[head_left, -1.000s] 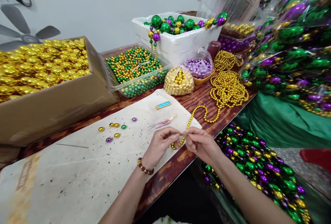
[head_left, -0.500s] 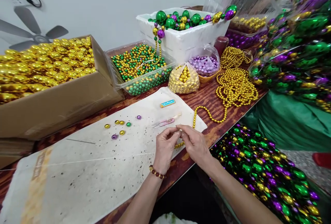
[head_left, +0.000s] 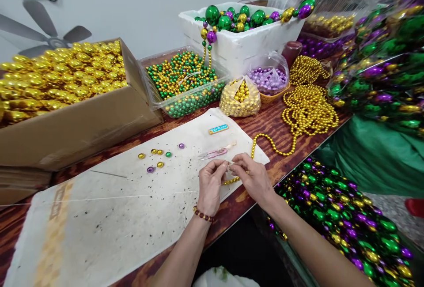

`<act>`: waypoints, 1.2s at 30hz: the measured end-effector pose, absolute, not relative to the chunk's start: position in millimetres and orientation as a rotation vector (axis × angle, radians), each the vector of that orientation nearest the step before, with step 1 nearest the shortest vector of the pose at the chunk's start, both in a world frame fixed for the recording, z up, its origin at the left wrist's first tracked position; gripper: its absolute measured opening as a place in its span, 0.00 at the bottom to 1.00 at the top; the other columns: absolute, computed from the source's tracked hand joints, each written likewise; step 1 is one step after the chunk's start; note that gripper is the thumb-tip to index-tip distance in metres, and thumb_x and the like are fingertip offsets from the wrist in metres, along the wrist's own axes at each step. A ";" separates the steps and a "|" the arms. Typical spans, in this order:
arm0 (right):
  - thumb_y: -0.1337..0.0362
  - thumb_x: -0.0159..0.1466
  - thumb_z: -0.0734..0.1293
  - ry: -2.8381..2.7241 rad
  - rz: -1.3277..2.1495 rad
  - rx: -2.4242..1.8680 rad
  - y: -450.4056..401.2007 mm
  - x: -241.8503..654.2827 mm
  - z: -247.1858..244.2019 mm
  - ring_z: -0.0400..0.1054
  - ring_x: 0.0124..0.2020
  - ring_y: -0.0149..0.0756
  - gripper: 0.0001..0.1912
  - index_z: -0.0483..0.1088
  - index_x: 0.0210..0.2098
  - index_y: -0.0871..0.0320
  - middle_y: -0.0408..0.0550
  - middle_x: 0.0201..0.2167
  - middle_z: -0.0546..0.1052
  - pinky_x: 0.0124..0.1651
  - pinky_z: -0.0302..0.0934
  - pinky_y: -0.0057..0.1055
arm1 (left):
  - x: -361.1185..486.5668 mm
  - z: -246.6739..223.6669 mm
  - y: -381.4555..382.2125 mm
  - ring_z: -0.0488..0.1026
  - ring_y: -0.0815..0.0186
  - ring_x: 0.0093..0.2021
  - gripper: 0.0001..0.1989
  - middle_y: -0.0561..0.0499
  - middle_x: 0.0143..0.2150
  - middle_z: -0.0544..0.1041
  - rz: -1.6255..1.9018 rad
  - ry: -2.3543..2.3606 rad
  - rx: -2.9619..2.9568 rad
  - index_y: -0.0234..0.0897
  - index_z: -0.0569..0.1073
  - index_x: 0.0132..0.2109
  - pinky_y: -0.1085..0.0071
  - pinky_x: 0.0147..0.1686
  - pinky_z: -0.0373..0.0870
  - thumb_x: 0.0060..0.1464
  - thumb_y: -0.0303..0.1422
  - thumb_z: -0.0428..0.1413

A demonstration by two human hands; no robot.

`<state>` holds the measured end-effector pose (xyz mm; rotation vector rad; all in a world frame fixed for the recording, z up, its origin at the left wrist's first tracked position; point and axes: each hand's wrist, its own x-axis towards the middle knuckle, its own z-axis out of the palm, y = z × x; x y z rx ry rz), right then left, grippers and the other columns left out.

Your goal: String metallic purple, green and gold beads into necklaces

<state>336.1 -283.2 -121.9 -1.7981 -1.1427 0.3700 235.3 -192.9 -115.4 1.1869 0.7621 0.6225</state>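
Observation:
Over the near edge of the cloth, my left hand (head_left: 211,183) pinches the white thread (head_left: 142,197), which runs left across the cloth. My right hand (head_left: 254,177) is closed beside it, thumb against forefinger; a small pale bit, seemingly thread, shows between the two sets of fingertips. A gold bead strand (head_left: 232,181) passes beneath my hands and links up to the gold bead pile (head_left: 311,112). Just beyond my fingers lie pink-handled thread snips (head_left: 213,153). Loose gold, purple and green beads, among them a green bead (head_left: 168,154), rest on the cloth.
A needle-like rod (head_left: 108,174) lies on the white cloth (head_left: 122,234). Behind stand a cardboard box (head_left: 82,123) of gold beads, a clear tray (head_left: 195,95), a bead bag (head_left: 240,101) and a foam box (head_left: 245,50). A blue-orange packet (head_left: 218,129) lies near the snips.
My fingertips have drawn slightly apart, the right hand shifting a little to the right. The whole view has shifted slightly; the objects on the table stay where they were.

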 end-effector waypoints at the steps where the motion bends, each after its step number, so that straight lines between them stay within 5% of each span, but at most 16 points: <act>1: 0.67 0.69 0.60 -1.146 0.359 -1.787 -282.9 335.4 -123.5 0.73 0.34 0.32 0.06 0.65 0.45 0.53 0.41 0.33 0.77 0.37 0.63 0.25 | 234.9 -115.5 -193.3 0.56 0.75 0.22 0.09 0.56 0.22 0.65 0.624 0.755 1.182 0.32 0.74 0.33 0.77 0.23 0.54 0.53 0.36 0.59; 6: 0.66 0.70 0.57 -1.218 0.288 -1.854 -280.9 334.9 -121.1 0.71 0.40 0.37 0.11 0.70 0.41 0.54 0.47 0.37 0.76 0.42 0.59 0.30 | 232.9 -120.5 -195.1 0.56 0.74 0.23 0.10 0.57 0.22 0.63 0.632 0.736 1.213 0.33 0.74 0.33 0.76 0.24 0.54 0.55 0.37 0.57; 18: 0.68 0.69 0.55 -1.306 0.532 -1.847 -278.6 349.8 -107.1 0.65 0.24 0.31 0.10 0.63 0.33 0.54 0.37 0.22 0.69 0.29 0.54 0.25 | 223.0 -117.7 -175.5 0.58 0.74 0.22 0.10 0.57 0.21 0.64 0.460 0.614 1.339 0.35 0.74 0.32 0.75 0.24 0.53 0.55 0.38 0.58; 30: 0.68 0.68 0.58 -1.281 0.452 -1.786 -271.8 345.9 -107.2 0.66 0.28 0.31 0.07 0.66 0.36 0.55 0.39 0.26 0.71 0.32 0.56 0.25 | 218.0 -116.2 -170.9 0.57 0.76 0.20 0.07 0.55 0.20 0.66 0.335 0.581 1.110 0.32 0.75 0.32 0.75 0.21 0.47 0.51 0.33 0.60; 36: 0.65 0.69 0.60 -1.123 0.246 -1.704 -283.3 341.7 -96.1 0.68 0.35 0.35 0.08 0.71 0.37 0.56 0.46 0.34 0.73 0.39 0.60 0.29 | 219.1 -118.2 -181.4 0.60 0.75 0.21 0.06 0.56 0.20 0.66 0.519 0.671 1.145 0.33 0.75 0.31 0.76 0.24 0.55 0.50 0.33 0.59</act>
